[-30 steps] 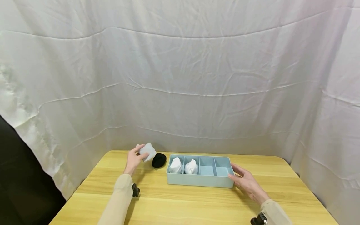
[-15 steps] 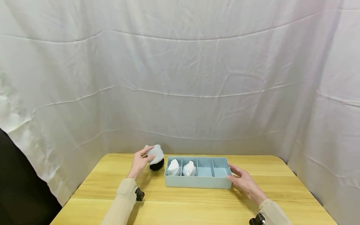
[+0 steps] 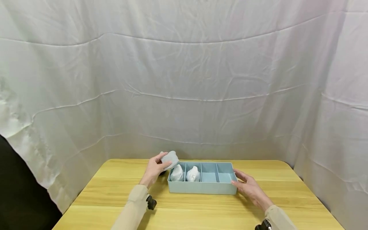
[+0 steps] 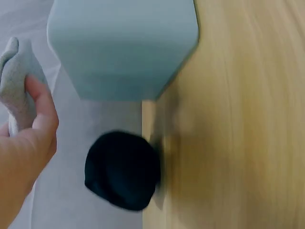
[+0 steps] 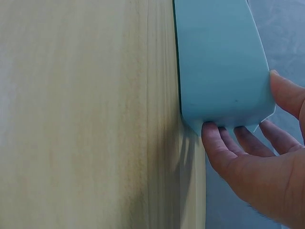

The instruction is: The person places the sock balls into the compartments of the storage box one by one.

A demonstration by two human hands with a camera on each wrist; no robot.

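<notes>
My left hand [image 3: 155,167] pinches a light grey balled-up sock [image 3: 170,158] between thumb and fingers, held above the left end of a pale blue divided box [image 3: 202,188]. A black balled-up sock [image 4: 123,170] lies on the table left of the box; in the head view my left hand mostly hides it. Two white balled-up socks [image 3: 177,173] sit in the box's two left compartments, one in each. The two right compartments hold nothing. My right hand [image 3: 251,190] holds the box's right end, fingers [image 5: 217,143] against the end wall and thumb by the rim.
The box stands near the back of the light wooden table [image 3: 201,210]. Pale grey curtains [image 3: 201,80] hang behind the table and at both sides. A dark area [image 3: 23,185] shows at the far left. Each wrist carries a small black camera [image 3: 150,202].
My left hand has carried the grey sock rightward, past the black sock, to the box's left end. The right hand stays at the box. The head view has shifted slightly.
</notes>
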